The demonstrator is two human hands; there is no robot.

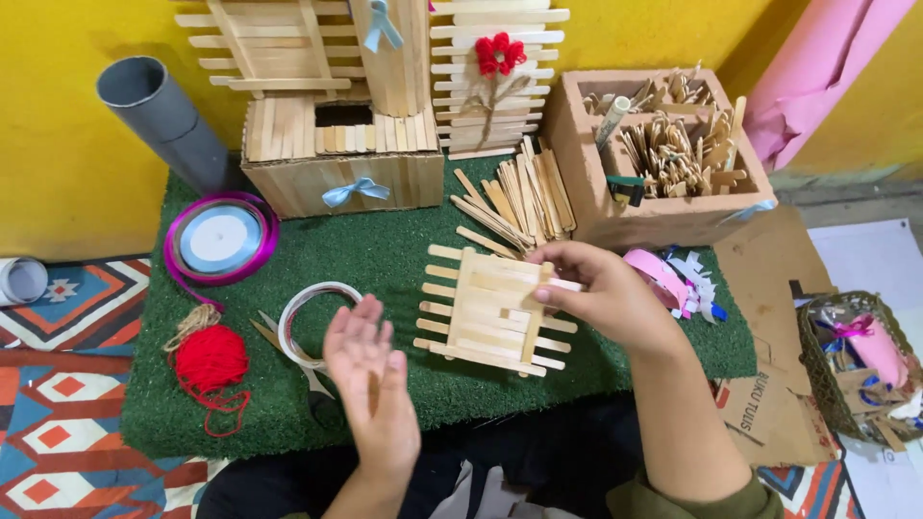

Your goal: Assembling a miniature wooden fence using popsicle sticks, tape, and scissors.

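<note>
A small fence-like panel of wooden craft sticks (486,312) lies on the green turf mat (365,255). My right hand (601,293) rests at the panel's upper right, its fingers pinched on a craft stick (562,284) laid across the panel's top. My left hand (370,370) hovers open, palm up, over the mat's front left, holding nothing. It is close to scissors (298,360) and a white tape ring (312,317).
Loose craft sticks (514,202) lie behind the panel. A stick-built box with a blue bow (336,159), stick panels with a red flower (498,53), a cardboard box of sticks (663,154), ribbon spools (219,238), red yarn (210,360), a grey tube (163,115) and a basket (860,365) surround the mat.
</note>
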